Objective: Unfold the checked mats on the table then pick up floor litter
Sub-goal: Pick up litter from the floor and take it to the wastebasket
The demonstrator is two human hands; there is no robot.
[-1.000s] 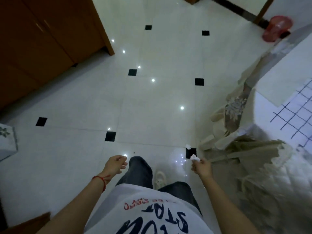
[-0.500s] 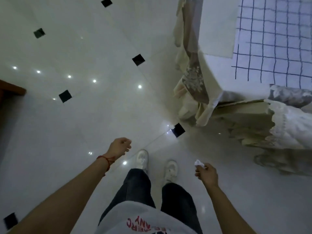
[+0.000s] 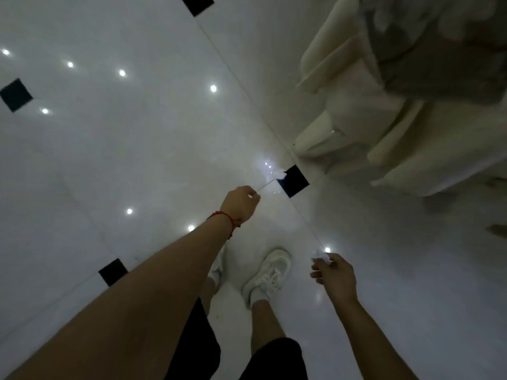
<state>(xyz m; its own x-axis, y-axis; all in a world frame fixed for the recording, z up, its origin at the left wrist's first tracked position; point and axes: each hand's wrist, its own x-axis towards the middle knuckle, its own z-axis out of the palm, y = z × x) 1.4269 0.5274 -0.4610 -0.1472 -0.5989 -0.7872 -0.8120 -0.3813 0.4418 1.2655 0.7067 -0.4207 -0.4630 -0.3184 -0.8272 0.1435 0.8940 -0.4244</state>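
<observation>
White mesh sneaker (image 3: 267,272) on glossy white floor tile (image 3: 115,149). Right hand (image 3: 333,275), fingers pinched together on a crumpled white paper scrap (image 3: 320,256). Left hand (image 3: 241,202), red string bracelet (image 3: 223,219) at the wrist, fingers curled downward; their spread cannot be told. Beyond it, a second crumpled white scrap (image 3: 278,174) lies on the floor, touching a square black inset tile (image 3: 295,181). Farthest, pleated cream fabric (image 3: 384,119) drapes to the floor.

Blurred draped cloth (image 3: 428,86) runs off the right edge, the left shoe (image 3: 218,266) sits mostly behind the left forearm (image 3: 153,283).
</observation>
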